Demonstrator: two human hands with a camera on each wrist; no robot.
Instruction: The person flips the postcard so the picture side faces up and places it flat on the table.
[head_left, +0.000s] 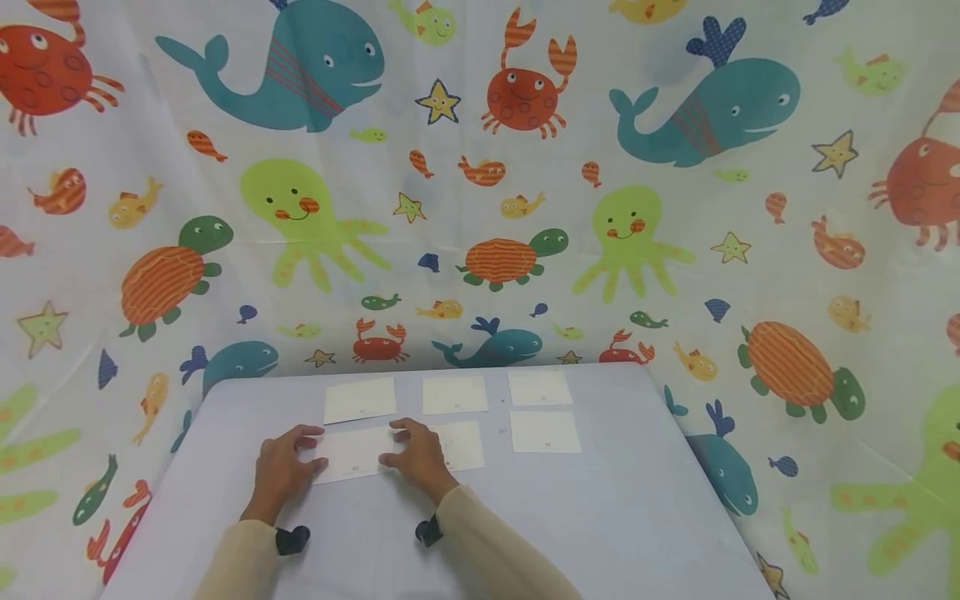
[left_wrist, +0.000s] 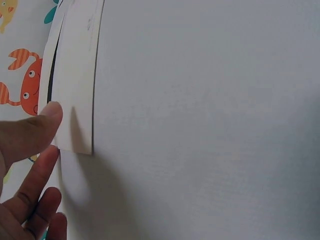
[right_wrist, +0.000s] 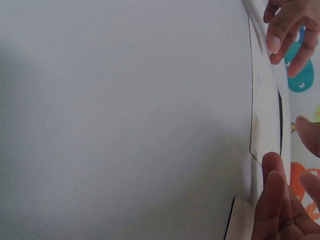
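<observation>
A cream card with small print at its lower edge, the front-left card [head_left: 348,454], lies flat on a white-covered table. At its left end is my left hand [head_left: 281,468], fingers loosely bent; in the left wrist view the thumb [left_wrist: 50,116] overlaps the card's corner [left_wrist: 80,100]. My right hand [head_left: 422,460] is over the card's right end, fingers loosely spread. Partly behind this hand lies the front-middle card [head_left: 467,443]. In the right wrist view, fingertips [right_wrist: 272,162] come right at the front-left card's end [right_wrist: 264,125].
A back row holds a left card [head_left: 360,398], a middle card [head_left: 454,392] and a right card [head_left: 539,387]. The front-right card [head_left: 546,433] lies to the right. Behind the table [head_left: 630,500] hangs a sea-animal curtain [head_left: 442,275]. Dark devices sit at both wrists.
</observation>
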